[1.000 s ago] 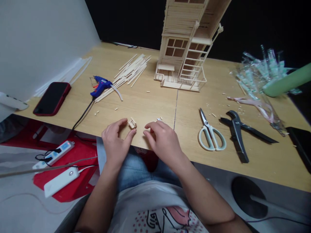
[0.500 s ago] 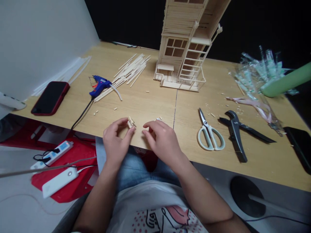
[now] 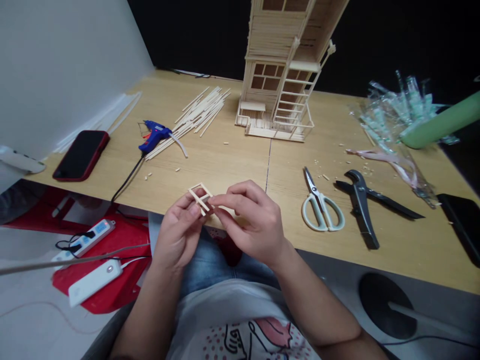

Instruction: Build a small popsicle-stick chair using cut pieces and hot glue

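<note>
Between my hands, just above the table's front edge, is a small frame of pale wooden sticks (image 3: pixel 200 194), tilted, with a crossbar in it. My left hand (image 3: pixel 179 227) pinches its near left side between thumb and fingers. The thumb and index finger of my right hand (image 3: pixel 251 217) close at its right side; whether they grip the frame or a tiny stick piece there is too small to tell. Beyond my hands stands a model house of thin sticks (image 3: pixel 258 95) with windows, a ladder and a railed deck.
Left of the house lie loose wooden sticks (image 3: pixel 202 112), a blue hot glue gun (image 3: pixel 155 136) and a phone (image 3: pixel 81 156). Scissors (image 3: pixel 318 205), a black cutter tool (image 3: pixel 362 205), clear plastic wrappers (image 3: pixel 401 110), a green cylinder (image 3: pixel 438 122) and a black phone (image 3: pixel 461 225) are at the right.
My left hand has turned the stick frame so its open shape shows. My right hand, apart from it before, has moved left and now meets its right side.
</note>
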The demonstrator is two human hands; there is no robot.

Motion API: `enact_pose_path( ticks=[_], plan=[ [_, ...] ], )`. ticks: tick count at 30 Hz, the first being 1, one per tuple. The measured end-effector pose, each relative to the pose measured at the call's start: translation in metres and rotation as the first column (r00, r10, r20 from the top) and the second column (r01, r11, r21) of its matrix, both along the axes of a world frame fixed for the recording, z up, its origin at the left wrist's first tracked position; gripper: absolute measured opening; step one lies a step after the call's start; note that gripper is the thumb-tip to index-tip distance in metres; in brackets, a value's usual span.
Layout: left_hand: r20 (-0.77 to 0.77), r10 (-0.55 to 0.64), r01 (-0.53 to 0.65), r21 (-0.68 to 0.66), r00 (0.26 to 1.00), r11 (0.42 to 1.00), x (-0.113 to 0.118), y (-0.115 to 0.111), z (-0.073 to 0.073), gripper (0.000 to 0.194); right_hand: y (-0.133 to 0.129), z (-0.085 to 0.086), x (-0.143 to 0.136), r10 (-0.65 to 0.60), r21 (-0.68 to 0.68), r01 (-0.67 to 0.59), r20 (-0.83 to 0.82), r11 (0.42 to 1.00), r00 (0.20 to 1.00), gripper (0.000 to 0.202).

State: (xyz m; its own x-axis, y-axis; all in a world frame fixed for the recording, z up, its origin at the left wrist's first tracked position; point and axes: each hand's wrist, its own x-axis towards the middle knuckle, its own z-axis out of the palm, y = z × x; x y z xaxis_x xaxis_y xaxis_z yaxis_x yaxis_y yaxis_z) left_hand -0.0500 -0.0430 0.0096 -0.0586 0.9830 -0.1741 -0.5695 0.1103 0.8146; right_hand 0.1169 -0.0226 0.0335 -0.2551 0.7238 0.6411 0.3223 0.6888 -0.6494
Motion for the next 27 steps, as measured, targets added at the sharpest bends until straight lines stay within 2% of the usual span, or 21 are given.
enact_pose_path(
  ticks=[10,14,19,23,25,27],
  plan=[
    [-0.002,-0.058,0.058,0.000,0.998,0.998,0.012,-0.003,0.004,0.035,-0.006,0.003,-0.003,-0.110,0.064,0.102,0.138,0.993,0.984,0.020],
    [0.031,-0.064,0.064,-0.015,0.997,0.998,0.014,-0.003,0.005,0.034,-0.007,0.001,-0.005,-0.146,0.116,0.133,0.116,0.984,0.982,0.018],
    [-0.010,-0.014,0.014,0.004,1.000,1.000,0.013,-0.001,0.002,0.030,-0.008,-0.001,-0.006,-0.157,0.068,0.150,0.108,0.986,0.982,0.016],
    [0.020,0.015,-0.015,0.023,1.000,1.000,0.012,0.000,0.001,0.032,-0.010,0.005,0.000,-0.153,0.067,0.150,0.042,0.986,0.987,0.011],
    [-0.002,0.035,-0.035,0.045,0.999,0.998,0.010,0.001,0.000,0.037,-0.011,0.008,0.009,-0.208,0.064,0.207,0.013,0.976,0.978,0.010],
    [-0.050,0.071,-0.067,0.074,0.996,0.995,0.007,0.002,-0.002,0.041,-0.008,0.008,0.026,-0.340,0.056,0.340,-0.015,0.939,0.940,0.009]
  ],
)
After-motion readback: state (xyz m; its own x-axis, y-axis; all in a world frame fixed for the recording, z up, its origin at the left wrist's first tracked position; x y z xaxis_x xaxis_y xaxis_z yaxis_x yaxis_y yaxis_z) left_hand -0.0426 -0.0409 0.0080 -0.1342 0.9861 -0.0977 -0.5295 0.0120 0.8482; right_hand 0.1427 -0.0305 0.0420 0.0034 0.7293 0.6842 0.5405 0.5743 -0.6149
